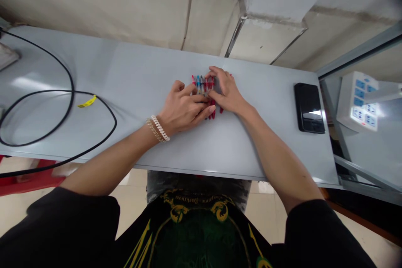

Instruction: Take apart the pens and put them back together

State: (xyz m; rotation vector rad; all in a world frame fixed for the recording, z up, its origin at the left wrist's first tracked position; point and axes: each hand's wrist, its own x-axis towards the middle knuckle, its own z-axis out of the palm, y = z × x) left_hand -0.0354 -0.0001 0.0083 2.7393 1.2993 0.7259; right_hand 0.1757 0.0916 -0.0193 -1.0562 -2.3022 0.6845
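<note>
In the head view, we saw red, blue and dark pens point(202, 82) side by side on the grey table point(204, 150). Our left hand point(187, 108) covered some, fingers a bit spread. Our right hand point(228, 93) curled at their three o'clock; we couldn't tell if either pinched.

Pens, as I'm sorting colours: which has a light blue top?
The second pen from the left; the other visible tops are red or dark.
</note>
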